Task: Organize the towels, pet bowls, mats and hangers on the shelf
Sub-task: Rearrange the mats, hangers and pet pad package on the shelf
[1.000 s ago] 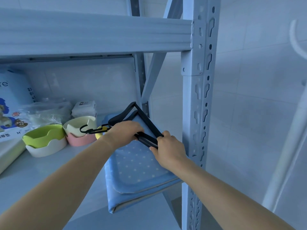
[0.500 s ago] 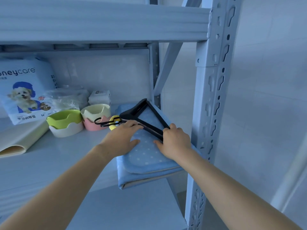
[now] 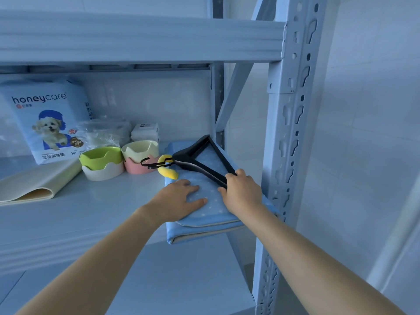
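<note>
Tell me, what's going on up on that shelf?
A person is tidying a shelf. Their right hand grips one end of the black hangers, which lie on a folded blue dotted mat. Their left hand rests flat on the mat. Two stacks of pet bowls stand just left of it.

A folded mat lies at the shelf's right end, against the post, its near edge overhanging the front. Hangers lie on it, hook pointing left over a plush piece at the mat's left edge. The left grip rests flat on the mat; the right grip holds the hangers' near end. Left of the mat stand two bowl stacks side by side. Behind them are a bag and a packet; further left, a pack, with a folded sheet before it.
</note>
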A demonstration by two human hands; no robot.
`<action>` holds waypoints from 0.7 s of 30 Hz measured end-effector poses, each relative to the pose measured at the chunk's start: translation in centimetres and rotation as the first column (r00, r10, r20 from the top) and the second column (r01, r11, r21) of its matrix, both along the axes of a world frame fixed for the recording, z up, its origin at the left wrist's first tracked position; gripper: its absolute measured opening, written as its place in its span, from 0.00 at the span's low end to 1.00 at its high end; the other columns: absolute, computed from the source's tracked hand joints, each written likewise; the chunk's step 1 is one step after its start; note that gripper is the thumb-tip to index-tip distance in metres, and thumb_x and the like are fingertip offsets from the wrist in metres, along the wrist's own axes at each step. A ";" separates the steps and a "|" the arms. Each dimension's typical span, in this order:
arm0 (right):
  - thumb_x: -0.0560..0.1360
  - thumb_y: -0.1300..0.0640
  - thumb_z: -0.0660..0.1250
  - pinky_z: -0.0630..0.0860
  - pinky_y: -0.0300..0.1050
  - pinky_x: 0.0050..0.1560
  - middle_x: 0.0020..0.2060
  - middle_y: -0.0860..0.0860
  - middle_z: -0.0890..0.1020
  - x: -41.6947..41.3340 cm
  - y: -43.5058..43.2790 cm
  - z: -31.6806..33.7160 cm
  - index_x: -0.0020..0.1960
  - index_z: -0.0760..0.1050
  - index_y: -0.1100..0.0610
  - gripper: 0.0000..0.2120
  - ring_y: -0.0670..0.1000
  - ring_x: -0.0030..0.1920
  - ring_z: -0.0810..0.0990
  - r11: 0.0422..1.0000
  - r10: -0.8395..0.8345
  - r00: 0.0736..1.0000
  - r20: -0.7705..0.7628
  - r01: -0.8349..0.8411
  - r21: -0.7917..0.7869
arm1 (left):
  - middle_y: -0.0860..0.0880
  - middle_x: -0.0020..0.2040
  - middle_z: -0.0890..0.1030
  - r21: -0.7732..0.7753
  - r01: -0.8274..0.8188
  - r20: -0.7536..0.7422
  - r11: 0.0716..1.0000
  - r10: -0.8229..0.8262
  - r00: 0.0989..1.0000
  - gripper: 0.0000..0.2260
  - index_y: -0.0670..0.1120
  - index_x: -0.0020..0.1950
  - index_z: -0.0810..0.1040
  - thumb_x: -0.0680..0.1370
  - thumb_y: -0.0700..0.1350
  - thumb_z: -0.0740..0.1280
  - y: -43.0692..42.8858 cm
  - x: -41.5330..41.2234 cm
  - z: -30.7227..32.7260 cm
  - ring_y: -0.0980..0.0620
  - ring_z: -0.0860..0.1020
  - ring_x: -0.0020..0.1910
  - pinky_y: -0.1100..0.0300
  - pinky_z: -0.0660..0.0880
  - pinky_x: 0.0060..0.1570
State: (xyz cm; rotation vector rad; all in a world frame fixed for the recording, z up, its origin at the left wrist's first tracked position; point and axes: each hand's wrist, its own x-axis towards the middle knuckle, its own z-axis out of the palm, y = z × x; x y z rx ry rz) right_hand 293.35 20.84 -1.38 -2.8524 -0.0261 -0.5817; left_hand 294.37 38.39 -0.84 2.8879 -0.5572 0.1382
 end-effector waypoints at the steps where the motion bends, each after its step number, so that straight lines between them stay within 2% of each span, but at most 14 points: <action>1: 0.78 0.49 0.60 0.67 0.46 0.39 0.53 0.54 0.71 0.0 0.0 0.0 0.50 0.71 0.59 0.12 0.53 0.44 0.70 1.000 -0.004 1.000 0.005 0.004 0.004 | 0.50 0.72 0.63 -0.005 -0.005 -0.006 1.000 0.005 1.000 0.26 0.53 0.72 0.66 0.77 0.63 0.58 -0.1 0.0 -0.1 0.49 0.66 0.68 0.58 0.62 0.65; 7: 0.79 0.51 0.60 0.67 0.44 0.40 0.52 0.55 0.71 0.3 -0.3 -0.3 0.46 0.70 0.59 0.10 0.54 0.48 0.73 1.000 -0.016 0.999 0.037 0.017 -0.024 | 0.50 0.75 0.59 -0.032 -0.019 -0.022 0.999 0.019 1.000 0.27 0.53 0.73 0.64 0.77 0.63 0.58 -0.5 0.4 -0.4 0.50 0.61 0.72 0.56 0.59 0.69; 17: 0.79 0.57 0.59 0.66 0.43 0.39 0.53 0.55 0.72 1.8 -0.2 -0.8 0.46 0.70 0.58 0.06 0.54 0.48 0.73 0.998 -0.061 0.995 0.080 0.063 -0.022 | 0.50 0.75 0.61 0.013 -0.006 0.022 1.000 0.006 1.000 0.27 0.52 0.73 0.64 0.78 0.62 0.55 -0.7 1.6 -0.6 0.51 0.60 0.72 0.58 0.56 0.69; 21: 0.79 0.55 0.59 0.66 0.43 0.39 0.53 0.55 0.72 2.4 -0.3 -0.9 0.47 0.71 0.59 0.07 0.54 0.48 0.73 0.998 -0.057 0.995 0.083 0.058 -0.010 | 0.50 0.74 0.62 0.019 0.009 0.034 1.000 -0.010 0.999 0.26 0.51 0.73 0.65 0.78 0.62 0.55 -0.8 2.1 -0.5 0.51 0.61 0.71 0.60 0.57 0.68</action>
